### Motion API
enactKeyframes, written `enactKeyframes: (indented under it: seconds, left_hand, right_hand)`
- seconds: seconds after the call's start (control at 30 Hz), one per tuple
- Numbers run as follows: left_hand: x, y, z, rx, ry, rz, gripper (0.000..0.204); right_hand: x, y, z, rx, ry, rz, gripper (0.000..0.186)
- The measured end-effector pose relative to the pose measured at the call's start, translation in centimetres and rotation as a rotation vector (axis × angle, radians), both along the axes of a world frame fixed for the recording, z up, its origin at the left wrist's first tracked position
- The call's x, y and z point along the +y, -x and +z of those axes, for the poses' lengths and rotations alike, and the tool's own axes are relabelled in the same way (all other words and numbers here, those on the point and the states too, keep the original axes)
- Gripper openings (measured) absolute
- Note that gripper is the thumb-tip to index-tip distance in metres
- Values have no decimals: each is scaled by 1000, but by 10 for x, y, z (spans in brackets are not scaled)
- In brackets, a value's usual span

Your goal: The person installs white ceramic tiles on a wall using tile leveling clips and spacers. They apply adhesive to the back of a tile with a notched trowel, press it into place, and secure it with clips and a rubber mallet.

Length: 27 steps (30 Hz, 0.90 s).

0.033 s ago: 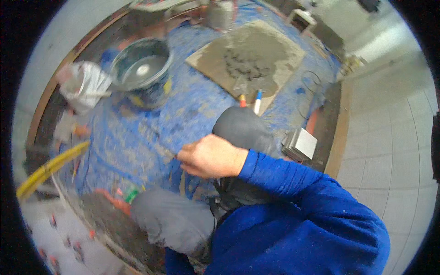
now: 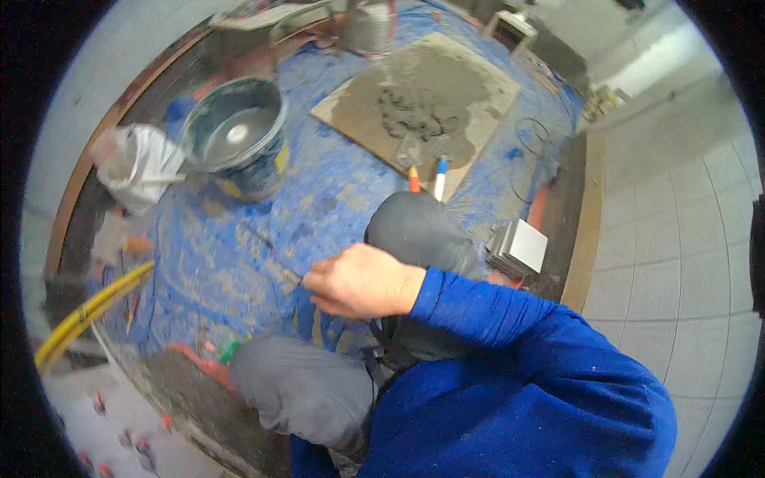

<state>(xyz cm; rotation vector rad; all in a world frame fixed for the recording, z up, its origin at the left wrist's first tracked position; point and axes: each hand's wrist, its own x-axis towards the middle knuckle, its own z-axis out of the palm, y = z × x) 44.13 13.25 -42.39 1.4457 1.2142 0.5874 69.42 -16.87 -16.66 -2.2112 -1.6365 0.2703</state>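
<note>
My right hand (image 2: pixel 362 283) is held above my knees, its fingers curled together. A tiny dark bit shows at its fingertips, too small to name. Below the hand lies a blue plastic sheet (image 2: pixel 239 239) smeared with dried mortar. Beyond my knee is a square board (image 2: pixel 494 84) carrying a heap of wet grey mortar (image 2: pixel 418 111). Two tool handles, one red and yellow (image 2: pixel 413 178) and one white and blue (image 2: pixel 441 179), stick out over the board's near edge. My left hand is out of sight; only part of its blue sleeve (image 2: pixel 311 458) shows at the bottom.
A dark bucket (image 2: pixel 275 119) with greyish water stands at the left, beside a white bag (image 2: pixel 147 163). Stacked tiles (image 2: pixel 522 245) sit at the right near the tiled wall (image 2: pixel 669 263). A yellow curved bar (image 2: pixel 92 311) and tiles with red-topped pieces (image 2: pixel 119 430) are at the lower left.
The view has shifted a little, so the bucket and board appear slightly farther left. My right hand keeps its curled shape over my knees.
</note>
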Motion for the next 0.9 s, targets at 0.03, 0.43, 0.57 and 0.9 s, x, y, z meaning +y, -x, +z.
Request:
enactKeyframes:
  seconds: [0.03,0.43,0.57,0.9]
  left_hand:
    - [0,-4,4,15,-1,8,32]
    - [-7,-15,28,63,-79,-2,35]
    - [-7,-29,52,74,-135,-26,36]
    - [-20,-27,84,80,-165,-63,38]
  right_hand:
    - [-6,1,5,8,-46,-28,21]
    - [-100,-29,19,104,-869,-450,14]
    - [-244,-95,-41,137,-1194,-1307,25]
    - [-473,-45,-266,350,403,-2250,138]
